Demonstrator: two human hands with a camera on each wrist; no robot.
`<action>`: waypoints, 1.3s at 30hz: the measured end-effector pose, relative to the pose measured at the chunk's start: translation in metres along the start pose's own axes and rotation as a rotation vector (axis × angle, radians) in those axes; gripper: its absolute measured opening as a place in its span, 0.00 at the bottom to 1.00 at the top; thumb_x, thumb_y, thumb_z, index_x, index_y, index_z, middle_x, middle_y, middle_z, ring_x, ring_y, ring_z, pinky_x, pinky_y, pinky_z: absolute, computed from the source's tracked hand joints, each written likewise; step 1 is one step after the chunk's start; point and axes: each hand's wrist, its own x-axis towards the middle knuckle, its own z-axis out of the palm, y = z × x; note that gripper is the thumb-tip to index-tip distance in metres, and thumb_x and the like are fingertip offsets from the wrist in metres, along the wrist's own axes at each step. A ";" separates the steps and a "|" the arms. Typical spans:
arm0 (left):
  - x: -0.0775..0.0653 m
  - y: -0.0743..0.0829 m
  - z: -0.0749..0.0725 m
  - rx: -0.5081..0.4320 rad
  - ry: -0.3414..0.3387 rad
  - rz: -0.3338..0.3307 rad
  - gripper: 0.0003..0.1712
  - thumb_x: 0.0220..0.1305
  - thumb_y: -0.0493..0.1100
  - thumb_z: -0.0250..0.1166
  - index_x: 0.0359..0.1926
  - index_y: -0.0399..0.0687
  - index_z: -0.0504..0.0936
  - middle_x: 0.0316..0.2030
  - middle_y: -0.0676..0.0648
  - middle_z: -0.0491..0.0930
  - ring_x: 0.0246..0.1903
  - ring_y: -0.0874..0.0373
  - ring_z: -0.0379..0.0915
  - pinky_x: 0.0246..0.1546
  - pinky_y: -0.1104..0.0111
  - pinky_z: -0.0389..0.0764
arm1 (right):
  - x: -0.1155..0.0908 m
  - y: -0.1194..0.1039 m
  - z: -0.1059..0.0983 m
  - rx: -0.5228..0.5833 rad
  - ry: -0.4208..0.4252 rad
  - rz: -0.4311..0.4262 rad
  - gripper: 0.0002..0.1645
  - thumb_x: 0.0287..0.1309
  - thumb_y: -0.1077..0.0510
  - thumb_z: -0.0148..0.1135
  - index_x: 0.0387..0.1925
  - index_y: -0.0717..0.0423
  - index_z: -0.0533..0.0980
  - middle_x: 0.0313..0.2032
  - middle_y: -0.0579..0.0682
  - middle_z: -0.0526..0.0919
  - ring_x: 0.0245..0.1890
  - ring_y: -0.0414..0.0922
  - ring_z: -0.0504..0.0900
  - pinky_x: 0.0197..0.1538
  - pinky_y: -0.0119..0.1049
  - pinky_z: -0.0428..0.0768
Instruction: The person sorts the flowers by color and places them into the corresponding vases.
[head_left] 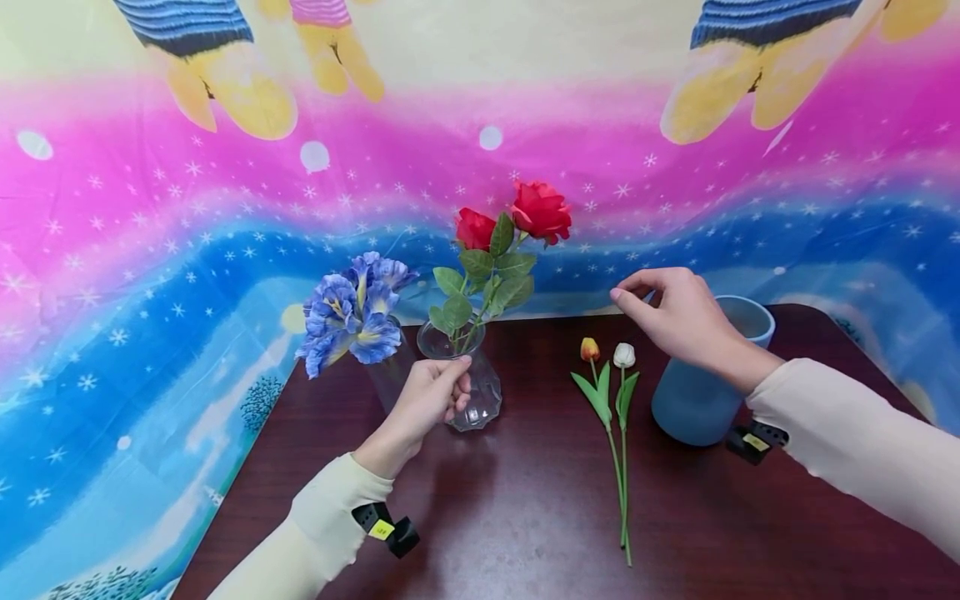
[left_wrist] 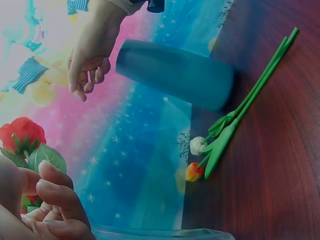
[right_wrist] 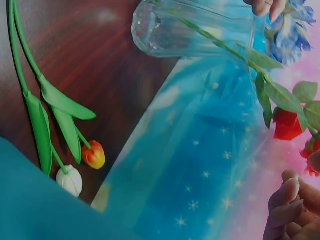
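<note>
In the head view my left hand (head_left: 435,392) hovers in front of a clear glass vase (head_left: 480,400), its fingers loosely curled near the rim. Whether they touch the glass I cannot tell; nothing shows inside the hand in the left wrist view. Two red roses (head_left: 542,212) with green leaves stand in this vase. My right hand (head_left: 675,312) is raised above a blue vase (head_left: 693,408), fingers loosely bent and holding nothing. An orange-yellow tulip (head_left: 590,349) and a white tulip (head_left: 624,356) lie side by side on the table, between the two vases.
Blue-purple flowers (head_left: 356,312) stand at the left, in a container partly hidden behind my left hand. The dark wooden table (head_left: 540,517) ends at a colourful printed cloth (head_left: 420,125). Both sleeves carry black wrist cameras.
</note>
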 end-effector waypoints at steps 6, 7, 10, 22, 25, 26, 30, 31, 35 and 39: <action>0.000 0.004 0.004 0.008 -0.021 0.012 0.25 0.77 0.48 0.52 0.20 0.44 0.72 0.11 0.53 0.69 0.11 0.64 0.59 0.15 0.75 0.63 | 0.000 0.009 -0.011 -0.017 0.036 0.027 0.19 0.71 0.48 0.59 0.51 0.56 0.84 0.38 0.56 0.87 0.24 0.43 0.77 0.24 0.38 0.72; 0.000 0.005 0.004 0.007 -0.024 0.016 0.25 0.77 0.48 0.52 0.20 0.44 0.72 0.11 0.53 0.70 0.11 0.64 0.59 0.14 0.76 0.63 | 0.001 0.010 -0.013 -0.019 0.044 0.036 0.19 0.71 0.48 0.59 0.51 0.56 0.84 0.37 0.55 0.87 0.24 0.43 0.77 0.24 0.38 0.71; 0.000 0.008 0.005 0.012 -0.037 0.025 0.25 0.77 0.49 0.52 0.21 0.44 0.72 0.12 0.53 0.70 0.11 0.64 0.60 0.14 0.76 0.63 | 0.001 0.016 -0.020 -0.030 0.055 0.057 0.20 0.71 0.46 0.59 0.52 0.55 0.83 0.35 0.55 0.87 0.23 0.41 0.77 0.24 0.38 0.71; 0.002 0.013 0.018 0.031 -0.066 0.054 0.25 0.77 0.48 0.54 0.20 0.43 0.72 0.12 0.52 0.70 0.11 0.63 0.59 0.15 0.75 0.64 | -0.005 0.041 -0.044 -0.116 0.118 0.092 0.24 0.71 0.42 0.56 0.52 0.56 0.83 0.28 0.57 0.85 0.19 0.41 0.74 0.19 0.40 0.68; 0.003 0.015 0.022 0.038 -0.069 0.050 0.25 0.77 0.48 0.54 0.20 0.43 0.72 0.11 0.52 0.70 0.10 0.63 0.58 0.15 0.74 0.63 | -0.006 0.049 -0.049 -0.143 0.133 0.107 0.25 0.71 0.42 0.56 0.52 0.56 0.83 0.35 0.59 0.86 0.22 0.37 0.73 0.21 0.39 0.70; 0.004 0.016 0.023 0.038 -0.070 0.049 0.25 0.77 0.48 0.54 0.20 0.43 0.72 0.11 0.52 0.70 0.10 0.63 0.58 0.14 0.75 0.63 | -0.006 0.052 -0.050 -0.151 0.133 0.117 0.25 0.71 0.42 0.56 0.52 0.56 0.83 0.37 0.60 0.86 0.22 0.36 0.73 0.22 0.39 0.70; 0.005 0.019 0.030 0.028 -0.085 0.042 0.25 0.76 0.49 0.54 0.20 0.43 0.72 0.11 0.52 0.70 0.10 0.63 0.59 0.14 0.74 0.63 | -0.005 0.062 -0.053 -0.195 0.125 0.149 0.26 0.71 0.41 0.56 0.53 0.57 0.82 0.42 0.60 0.84 0.25 0.38 0.73 0.23 0.39 0.70; 0.005 0.020 0.032 0.028 -0.091 0.044 0.25 0.77 0.49 0.54 0.20 0.43 0.72 0.11 0.52 0.70 0.10 0.63 0.59 0.14 0.74 0.63 | -0.006 0.065 -0.054 -0.203 0.118 0.155 0.26 0.71 0.41 0.55 0.53 0.57 0.81 0.42 0.60 0.84 0.25 0.40 0.74 0.23 0.39 0.70; 0.006 0.021 0.038 0.024 -0.113 0.045 0.25 0.76 0.49 0.55 0.21 0.43 0.73 0.11 0.52 0.70 0.10 0.63 0.59 0.14 0.75 0.64 | -0.009 0.073 -0.057 -0.229 0.087 0.170 0.28 0.71 0.40 0.55 0.53 0.58 0.81 0.42 0.59 0.82 0.24 0.45 0.74 0.22 0.39 0.69; 0.008 0.021 0.043 0.012 -0.124 0.050 0.24 0.76 0.47 0.55 0.21 0.43 0.73 0.11 0.53 0.70 0.09 0.63 0.58 0.14 0.76 0.64 | -0.014 0.082 -0.060 -0.245 0.063 0.177 0.30 0.69 0.37 0.56 0.52 0.59 0.82 0.39 0.59 0.82 0.21 0.47 0.72 0.20 0.40 0.67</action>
